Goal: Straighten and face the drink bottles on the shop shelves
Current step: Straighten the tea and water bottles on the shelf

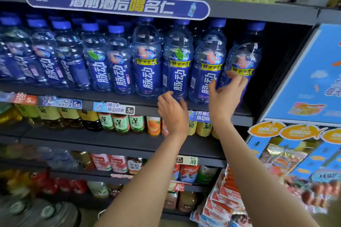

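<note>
Blue bottles (pixel 177 61) upright, labels forward, right hand (pixel 224 96) cupping rightmost bottle (pixel 241 61)

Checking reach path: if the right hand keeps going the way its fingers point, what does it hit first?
Most likely the rightmost blue bottle. The right hand points up and into the shelf, fingertips already at its label band. Contact can't be confirmed from this one view; the neighbouring bottle sits by the thumb side.

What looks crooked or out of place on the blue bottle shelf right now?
The rightmost blue bottle leans left and sits apart from its neighbour, next to a dark empty gap at the shelf end. The right hand is at its label. Nothing looks spilled or damaged.
</note>
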